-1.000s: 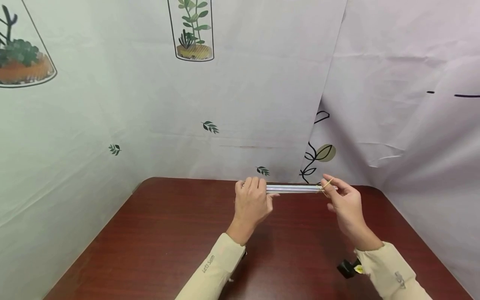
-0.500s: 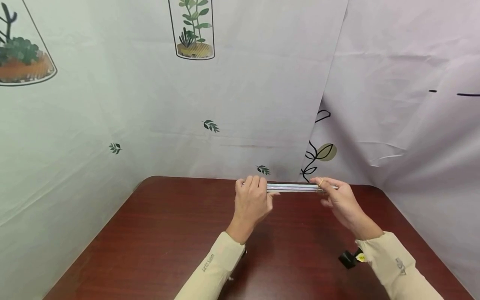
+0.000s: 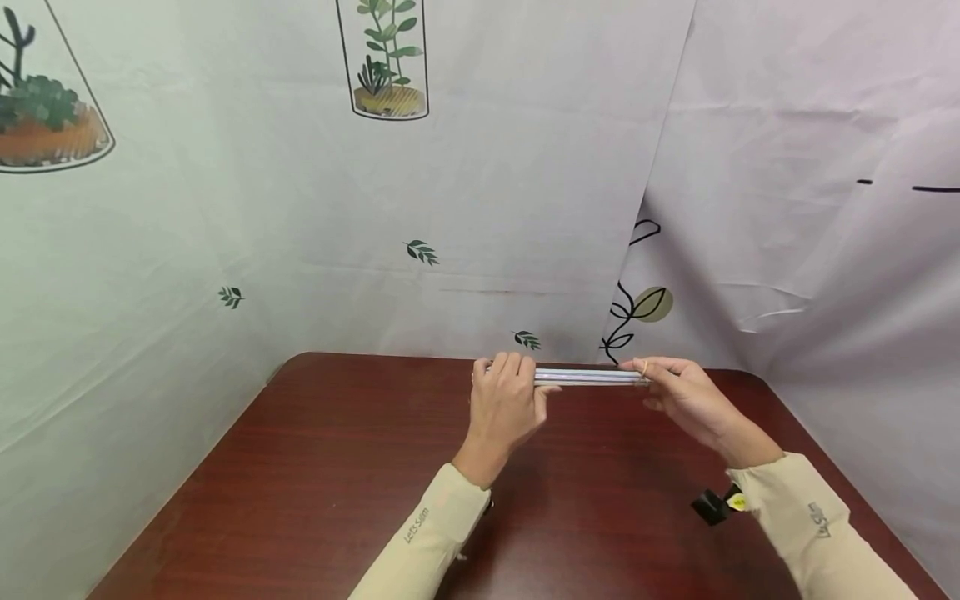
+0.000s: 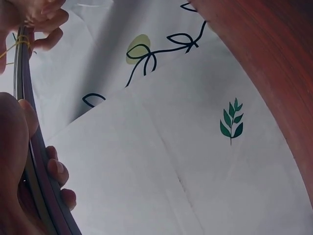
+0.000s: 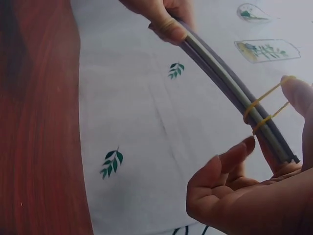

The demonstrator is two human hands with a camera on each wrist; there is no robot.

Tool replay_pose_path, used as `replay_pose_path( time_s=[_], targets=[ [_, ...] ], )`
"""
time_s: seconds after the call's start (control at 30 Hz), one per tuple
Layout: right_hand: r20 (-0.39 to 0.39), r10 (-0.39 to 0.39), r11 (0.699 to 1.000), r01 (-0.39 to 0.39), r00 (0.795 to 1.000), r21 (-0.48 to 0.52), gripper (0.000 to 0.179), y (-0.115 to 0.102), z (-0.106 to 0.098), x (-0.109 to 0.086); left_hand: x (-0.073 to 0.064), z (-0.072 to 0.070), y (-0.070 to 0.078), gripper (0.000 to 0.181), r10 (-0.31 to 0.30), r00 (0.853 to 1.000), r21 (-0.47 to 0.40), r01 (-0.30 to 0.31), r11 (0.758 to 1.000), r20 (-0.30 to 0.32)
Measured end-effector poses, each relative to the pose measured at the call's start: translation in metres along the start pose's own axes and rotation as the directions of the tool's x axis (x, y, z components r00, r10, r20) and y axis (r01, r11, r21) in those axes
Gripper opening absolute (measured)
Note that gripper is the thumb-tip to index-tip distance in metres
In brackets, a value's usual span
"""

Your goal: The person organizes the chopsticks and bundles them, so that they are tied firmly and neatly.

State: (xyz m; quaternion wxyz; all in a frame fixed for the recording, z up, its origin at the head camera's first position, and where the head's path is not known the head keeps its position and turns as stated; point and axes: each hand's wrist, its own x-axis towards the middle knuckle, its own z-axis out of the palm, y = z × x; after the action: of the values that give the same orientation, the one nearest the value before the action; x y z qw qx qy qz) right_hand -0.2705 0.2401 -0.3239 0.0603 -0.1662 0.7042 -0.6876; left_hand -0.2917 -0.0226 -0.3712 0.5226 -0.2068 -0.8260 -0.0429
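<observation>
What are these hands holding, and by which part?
The left hand grips a slim grey-purple bundle near one end; the right hand holds a yellow elastic band by its stretched loop.

A hand could pass between the sleeves [image 3: 423, 525] over the near table [image 3: 600, 500]; farther, the bundle [image 3: 588, 377] (spanning left hand [image 3: 506, 402] to right hand [image 3: 693, 404]) blocks, curtain [image 3: 510, 192] behind.

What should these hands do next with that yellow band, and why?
Probably ease the stretched loop of the yellow band over the nearby end of the bundle. The band already passes around the bundle near that end, but part is pulled out onto the right hand, while the left hand grips the bundle farther along.
</observation>
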Motion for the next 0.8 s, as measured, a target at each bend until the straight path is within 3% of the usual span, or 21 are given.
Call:
replay_pose_path(
  time_s=[0.1,0.2,0.27,0.33,0.43,0.53,0.73,0.8],
  targets=[
    [-0.052,0.005,0.996,-0.01,0.999,-0.093,0.02,-0.002,-0.001,0.0,0.001,-0.001,-0.001,0.041,0.004,1.0,0.014,-0.004,1.0,0.011],
    [-0.1,-0.067,0.969,0.041,0.993,-0.244,0.022,-0.002,-0.001,-0.001,0.002,-0.001,-0.002,0.041,0.008,1.0,0.022,-0.009,1.0,0.018],
    [-0.118,-0.163,0.934,0.114,0.98,-0.34,0.026,-0.001,0.001,-0.002,0.003,-0.001,-0.004,0.041,0.013,1.0,0.021,-0.013,1.0,0.016],
    [-0.116,-0.287,0.872,0.209,0.951,-0.443,0.027,0.001,0.004,-0.003,0.003,-0.001,-0.005,0.042,0.023,1.0,0.017,-0.023,1.0,0.015],
    [-0.095,-0.455,0.78,0.345,0.885,-0.522,0.023,0.004,0.011,-0.006,0.004,0.0,-0.006,0.042,0.039,0.999,0.02,-0.039,0.999,0.015],
    [-0.081,-0.585,0.676,0.43,0.807,-0.598,0.021,0.009,0.019,-0.009,0.004,-0.001,-0.005,0.042,0.039,0.999,0.02,-0.039,0.999,0.012],
    [-0.07,-0.801,0.449,0.52,0.594,-0.727,0.026,0.017,0.035,-0.011,-0.002,0.0,-0.002,0.042,0.017,1.0,0.009,-0.017,1.0,-0.002],
    [-0.06,-0.845,0.397,0.547,0.532,-0.737,0.026,0.015,0.043,-0.013,-0.002,0.001,-0.002,0.041,0.015,1.0,0.01,-0.015,1.0,-0.002]
  ],
)
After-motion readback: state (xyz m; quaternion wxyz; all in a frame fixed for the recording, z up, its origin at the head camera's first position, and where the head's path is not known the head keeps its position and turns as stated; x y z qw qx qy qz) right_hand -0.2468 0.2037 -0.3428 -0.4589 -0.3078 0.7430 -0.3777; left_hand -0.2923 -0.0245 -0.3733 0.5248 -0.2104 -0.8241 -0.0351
